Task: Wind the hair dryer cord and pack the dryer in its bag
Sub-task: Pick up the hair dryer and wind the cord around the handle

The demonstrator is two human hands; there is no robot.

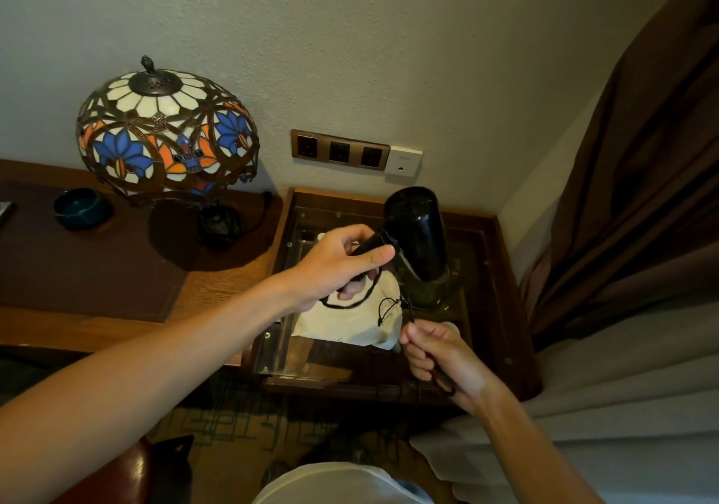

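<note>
My left hand (342,260) grips the handle of a black hair dryer (416,231), held above a glass-topped side table (490,301) with its barrel pointing down and toward me. The black cord (360,303) loops under that hand and runs right to my right hand (439,355), which pinches it and holds more of it in the palm. A cream drawstring bag (350,324) lies flat on the glass beneath the dryer, its thin black drawstring (385,309) on top.
A stained-glass lamp (167,133) and a dark teal bowl (81,207) stand on the wooden desk (218,289) at left. Wall sockets (338,151) sit behind the table. A brown curtain (642,172) and a pale bed cover (622,406) fill the right.
</note>
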